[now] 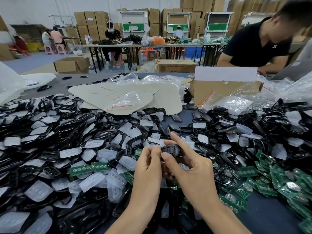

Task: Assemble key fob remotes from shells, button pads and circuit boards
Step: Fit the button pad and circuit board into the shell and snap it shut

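A black key fob remote (170, 149) is held above the table between both hands. My left hand (147, 164) pinches its left end with curled fingers. My right hand (187, 163) grips it from the right, thumb against its near side and index finger raised straight over it. Black shells (133, 142) and translucent button pads (92, 181) lie heaped across the table's left and centre. Green circuit boards (248, 171) are piled at the right, with a few (88, 168) left of my hands.
Beige flat sheets (128, 97) with a clear zip bag lie behind the piles. An open cardboard box (224, 88) and plastic bags stand at the back right. A person in a black shirt (256, 46) leans over the far right edge. Bare dark table (263, 215) shows at near right.
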The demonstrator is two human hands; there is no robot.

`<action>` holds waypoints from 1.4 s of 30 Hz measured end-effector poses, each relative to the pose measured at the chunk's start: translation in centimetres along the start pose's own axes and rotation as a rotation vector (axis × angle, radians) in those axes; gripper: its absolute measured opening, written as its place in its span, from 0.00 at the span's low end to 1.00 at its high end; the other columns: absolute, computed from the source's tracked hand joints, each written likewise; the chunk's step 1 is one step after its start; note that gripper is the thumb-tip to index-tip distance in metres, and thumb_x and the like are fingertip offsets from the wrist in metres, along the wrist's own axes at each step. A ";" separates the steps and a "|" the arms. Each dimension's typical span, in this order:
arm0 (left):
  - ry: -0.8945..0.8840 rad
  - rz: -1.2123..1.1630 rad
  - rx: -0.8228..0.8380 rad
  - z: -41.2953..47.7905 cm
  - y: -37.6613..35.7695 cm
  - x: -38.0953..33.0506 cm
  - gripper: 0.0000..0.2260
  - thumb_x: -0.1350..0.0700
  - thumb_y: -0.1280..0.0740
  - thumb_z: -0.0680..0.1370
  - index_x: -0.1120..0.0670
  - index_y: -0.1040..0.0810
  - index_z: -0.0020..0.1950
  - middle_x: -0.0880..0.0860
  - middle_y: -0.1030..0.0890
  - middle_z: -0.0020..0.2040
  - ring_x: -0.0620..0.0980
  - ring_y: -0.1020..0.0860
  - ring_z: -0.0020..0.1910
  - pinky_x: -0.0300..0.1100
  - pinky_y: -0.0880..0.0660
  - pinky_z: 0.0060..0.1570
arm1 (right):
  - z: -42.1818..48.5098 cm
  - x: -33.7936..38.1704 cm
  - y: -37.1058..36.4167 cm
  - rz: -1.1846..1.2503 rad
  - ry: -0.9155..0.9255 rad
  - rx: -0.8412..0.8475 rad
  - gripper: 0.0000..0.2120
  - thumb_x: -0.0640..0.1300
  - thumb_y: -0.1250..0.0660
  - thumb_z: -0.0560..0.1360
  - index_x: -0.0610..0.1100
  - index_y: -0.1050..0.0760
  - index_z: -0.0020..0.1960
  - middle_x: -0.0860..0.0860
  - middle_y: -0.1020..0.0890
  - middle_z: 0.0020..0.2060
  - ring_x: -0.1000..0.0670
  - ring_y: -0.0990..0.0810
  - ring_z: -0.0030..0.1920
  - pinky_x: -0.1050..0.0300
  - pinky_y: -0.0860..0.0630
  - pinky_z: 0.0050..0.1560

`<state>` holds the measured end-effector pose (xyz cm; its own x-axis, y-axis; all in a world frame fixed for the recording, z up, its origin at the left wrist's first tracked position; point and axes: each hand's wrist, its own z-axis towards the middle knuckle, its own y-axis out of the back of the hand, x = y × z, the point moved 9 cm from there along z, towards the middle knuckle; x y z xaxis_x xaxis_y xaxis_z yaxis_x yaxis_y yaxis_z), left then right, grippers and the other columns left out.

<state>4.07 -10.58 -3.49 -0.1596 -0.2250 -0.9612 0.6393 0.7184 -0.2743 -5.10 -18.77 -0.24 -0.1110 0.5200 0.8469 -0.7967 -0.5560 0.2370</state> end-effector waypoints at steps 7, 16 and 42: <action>-0.008 -0.121 0.036 0.3 -0.7 -0.7 0.12 0.44 0.33 0.75 0.50 0.16 0.47 0.52 0.21 0.34 0.47 0.25 0.29 0.39 0.27 0.27 | 0.1 -0.2 0.4 0.093 -0.071 -0.025 0.22 0.69 0.32 0.71 0.74 0.27 0.64 0.61 0.14 0.44 0.57 0.15 0.43 0.60 0.18 0.44; -0.222 0.195 0.095 0.1 -0.6 -2.2 0.14 0.35 0.33 0.75 0.41 0.20 0.54 0.48 0.16 0.46 0.47 0.19 0.38 0.42 0.22 0.36 | 0.6 -1.3 0.8 0.371 -0.216 -0.052 0.21 0.60 0.28 0.71 0.59 0.21 0.64 0.59 0.14 0.53 0.59 0.16 0.55 0.70 0.24 0.52; 0.368 -0.407 0.163 1.1 -0.9 1.9 0.14 0.49 0.29 0.72 0.57 0.13 0.48 0.54 0.19 0.37 0.44 0.23 0.31 0.38 0.24 0.29 | 1.2 0.0 -0.3 0.294 -0.144 0.173 0.13 0.54 0.32 0.78 0.59 0.22 0.62 0.57 0.16 0.58 0.56 0.18 0.60 0.66 0.24 0.59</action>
<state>3.99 -12.37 -4.99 -0.6499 -0.1974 -0.7340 0.5748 0.5042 -0.6445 -4.14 -19.32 0.26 -0.2256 0.2319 0.9462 -0.6296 -0.7759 0.0401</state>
